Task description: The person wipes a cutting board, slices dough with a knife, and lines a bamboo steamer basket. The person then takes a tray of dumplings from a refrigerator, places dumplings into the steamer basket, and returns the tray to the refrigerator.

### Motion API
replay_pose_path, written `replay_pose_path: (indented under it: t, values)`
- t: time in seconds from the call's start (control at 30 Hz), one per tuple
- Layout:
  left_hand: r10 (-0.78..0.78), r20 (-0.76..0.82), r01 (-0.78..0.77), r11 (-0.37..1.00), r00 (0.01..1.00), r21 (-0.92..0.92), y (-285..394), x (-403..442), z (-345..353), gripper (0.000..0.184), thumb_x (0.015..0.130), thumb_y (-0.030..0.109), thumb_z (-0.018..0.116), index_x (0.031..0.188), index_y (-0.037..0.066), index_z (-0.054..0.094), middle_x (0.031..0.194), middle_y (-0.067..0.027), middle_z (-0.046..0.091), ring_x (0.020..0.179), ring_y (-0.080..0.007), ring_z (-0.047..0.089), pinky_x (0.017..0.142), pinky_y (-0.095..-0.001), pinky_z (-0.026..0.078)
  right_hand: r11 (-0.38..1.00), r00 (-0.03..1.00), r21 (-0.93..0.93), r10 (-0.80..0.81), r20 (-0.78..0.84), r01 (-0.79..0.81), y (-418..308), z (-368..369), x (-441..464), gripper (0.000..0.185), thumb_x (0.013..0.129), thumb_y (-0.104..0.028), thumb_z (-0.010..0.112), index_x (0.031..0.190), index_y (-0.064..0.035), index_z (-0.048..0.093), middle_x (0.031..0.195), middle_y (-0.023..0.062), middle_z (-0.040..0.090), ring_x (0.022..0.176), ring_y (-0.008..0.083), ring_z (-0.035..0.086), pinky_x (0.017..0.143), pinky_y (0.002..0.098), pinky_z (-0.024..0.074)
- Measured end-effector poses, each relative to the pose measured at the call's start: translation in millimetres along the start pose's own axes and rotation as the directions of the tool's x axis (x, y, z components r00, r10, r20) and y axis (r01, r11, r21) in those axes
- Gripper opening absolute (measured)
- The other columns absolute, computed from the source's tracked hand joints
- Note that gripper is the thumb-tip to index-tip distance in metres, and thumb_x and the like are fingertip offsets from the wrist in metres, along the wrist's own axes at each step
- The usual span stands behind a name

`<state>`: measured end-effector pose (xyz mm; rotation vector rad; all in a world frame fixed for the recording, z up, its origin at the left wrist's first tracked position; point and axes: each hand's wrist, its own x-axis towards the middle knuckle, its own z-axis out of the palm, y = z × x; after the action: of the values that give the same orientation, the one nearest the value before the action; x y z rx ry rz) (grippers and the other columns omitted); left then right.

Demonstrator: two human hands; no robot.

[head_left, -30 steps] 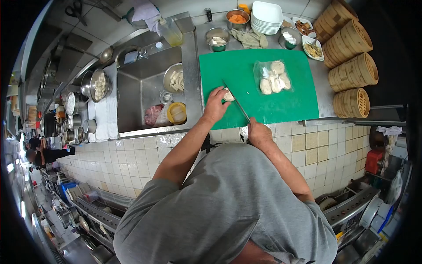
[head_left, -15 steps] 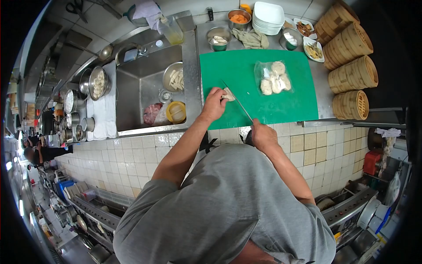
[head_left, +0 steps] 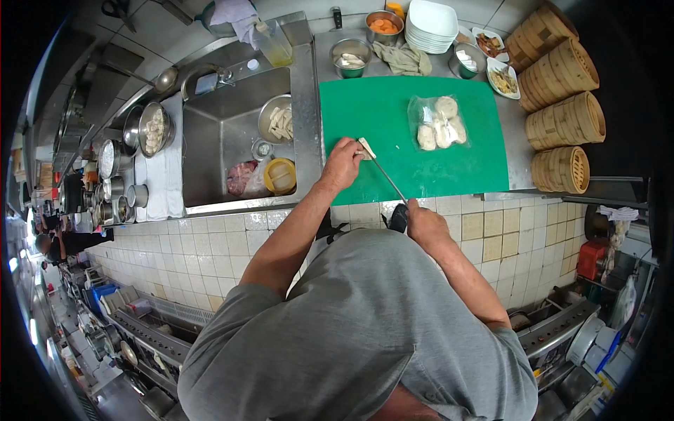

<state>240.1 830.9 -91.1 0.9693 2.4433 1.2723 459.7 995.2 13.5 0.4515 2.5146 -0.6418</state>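
Note:
My left hand (head_left: 342, 165) is at the left side of the green cutting board (head_left: 449, 172), its fingers closed on a small pale piece of food (head_left: 367, 148). My right hand (head_left: 427, 224) grips a knife, just beyond the board's front edge. The thin knife blade (head_left: 390, 181) slants up and left across the board, its far end at the pale piece beside my left fingertips. The kind of food is too small to make out. Farther right on the board lies a clear plastic bag (head_left: 441, 125) with several whitish round pieces.
On the left is a steel sink (head_left: 217, 126) holding a bowl of pale strips (head_left: 279, 121), reddish meat (head_left: 241, 178) and a yellow container (head_left: 281, 176). Bamboo steamers (head_left: 565, 130) line the right side. Stacked white plates (head_left: 431, 24) and small bowls stand behind the board.
My right hand has moved slightly right and toward me, drawing the knife back. A pale slice now stands tilted at the blade's far end. My left hand stays nearly in place.

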Motion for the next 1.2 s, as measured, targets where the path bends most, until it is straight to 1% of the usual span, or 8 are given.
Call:
replay_pose_path:
  t: [0.27, 0.37, 0.43, 0.53, 0.87, 1.03, 1.13, 1.2]
  values:
    - [-0.095, 0.061, 0.099, 0.992, 0.994, -0.075, 5.6, 4.5, -5.1, 0.022, 0.088, -0.002, 0.073, 0.108, 0.002, 0.068, 0.118, -0.0160, 0.063, 0.107, -0.0370, 0.066, 0.091, -0.0461, 0.056, 0.998, 0.995, -0.037, 0.057, 0.081, -0.054, -4.3, 26.5, 57.2, 0.026, 0.095, -0.003, 0.047, 0.121, -0.0003, 0.049, 0.107, 0.0283, 0.073, 0.103, 0.0454, 0.072, 0.087, 0.0558, 0.0564]
    - [0.147, -0.100, -0.130, 0.979, 0.984, 0.159, 28.2, 7.1, -14.3, 0.031, 0.087, -0.001, 0.076, 0.116, 0.007, 0.070, 0.128, -0.0121, 0.063, 0.111, -0.0344, 0.064, 0.097, -0.0470, 0.054, 0.997, 0.994, -0.010, 0.082, 0.066, -0.081, 3.9, 35.5, 60.2, 0.038, 0.089, -0.008, 0.061, 0.124, -0.0018, 0.046, 0.106, 0.0296, 0.072, 0.104, 0.0472, 0.071, 0.088, 0.0565, 0.0550]
    - [0.191, 0.384, -0.327, 0.886, 0.904, 0.329, 21.4, 18.0, -24.2, 0.037, 0.088, 0.006, 0.075, 0.123, 0.019, 0.073, 0.134, -0.0054, 0.065, 0.116, -0.0332, 0.060, 0.103, -0.0463, 0.051, 0.997, 0.993, -0.030, 0.080, 0.084, -0.078, -0.6, 33.3, 57.8, 0.034, 0.092, -0.009, 0.057, 0.123, -0.0020, 0.046, 0.105, 0.0293, 0.073, 0.105, 0.0468, 0.071, 0.088, 0.0568, 0.0550]
    - [0.063, 0.517, -0.294, 0.878, 0.854, 0.378, 11.5, 36.4, -18.6, 0.035, 0.090, 0.012, 0.073, 0.121, 0.027, 0.075, 0.132, -0.0011, 0.067, 0.112, -0.0316, 0.061, 0.100, -0.0425, 0.052, 0.992, 0.993, -0.099, 0.082, 0.089, -0.073, -0.3, 24.5, 44.7, 0.029, 0.096, -0.007, 0.049, 0.125, -0.0022, 0.049, 0.107, 0.0262, 0.074, 0.103, 0.0433, 0.073, 0.087, 0.0541, 0.0569]
    - [0.129, 0.458, -0.295, 0.903, 0.879, 0.311, 3.9, 35.9, -16.2, 0.031, 0.090, 0.006, 0.071, 0.118, 0.017, 0.076, 0.123, -0.0087, 0.067, 0.115, -0.0292, 0.064, 0.105, -0.0450, 0.048, 0.999, 0.999, -0.007, 0.045, -0.018, -0.045, 115.9, 43.3, -65.8, 0.021, 0.101, -0.021, 0.053, 0.116, -0.0063, 0.052, 0.087, 0.0251, 0.072, 0.086, 0.0479, 0.069, 0.076, 0.0600, 0.0530]
    - [-0.135, 0.208, 0.161, 0.981, 0.969, -0.111, -1.9, 77.2, -33.6, 0.029, 0.083, 0.007, 0.077, 0.111, 0.010, 0.079, 0.112, -0.0154, 0.069, 0.103, -0.0337, 0.068, 0.093, -0.0423, 0.055, 0.958, 0.949, 0.237, 0.215, -0.229, -0.160, 150.4, 48.3, -94.3, 0.012, 0.101, -0.017, 0.058, 0.103, -0.0054, 0.053, 0.080, 0.0259, 0.067, 0.079, 0.0506, 0.065, 0.069, 0.0601, 0.0485]
    - [-0.109, 0.172, 0.132, 0.983, 0.979, -0.128, -13.4, 149.8, -55.0, 0.030, 0.083, 0.007, 0.077, 0.113, 0.009, 0.078, 0.112, -0.0164, 0.069, 0.110, -0.0338, 0.067, 0.097, -0.0435, 0.054, 0.944, 0.918, 0.292, 0.245, -0.313, -0.153, 148.7, 45.5, -90.7, 0.013, 0.101, -0.017, 0.059, 0.105, -0.0056, 0.053, 0.079, 0.0266, 0.067, 0.077, 0.0506, 0.066, 0.068, 0.0605, 0.0500]
    - [0.113, -0.045, -0.104, 0.980, 0.993, 0.168, -28.5, 204.7, -58.1, 0.030, 0.083, 0.008, 0.077, 0.113, 0.010, 0.078, 0.113, -0.0172, 0.068, 0.117, -0.0344, 0.064, 0.099, -0.0448, 0.053, 0.937, 0.905, 0.314, 0.259, -0.337, -0.151, 141.0, 41.7, -88.2, 0.013, 0.101, -0.017, 0.059, 0.105, -0.0057, 0.052, 0.078, 0.0264, 0.067, 0.077, 0.0506, 0.065, 0.068, 0.0605, 0.0494]
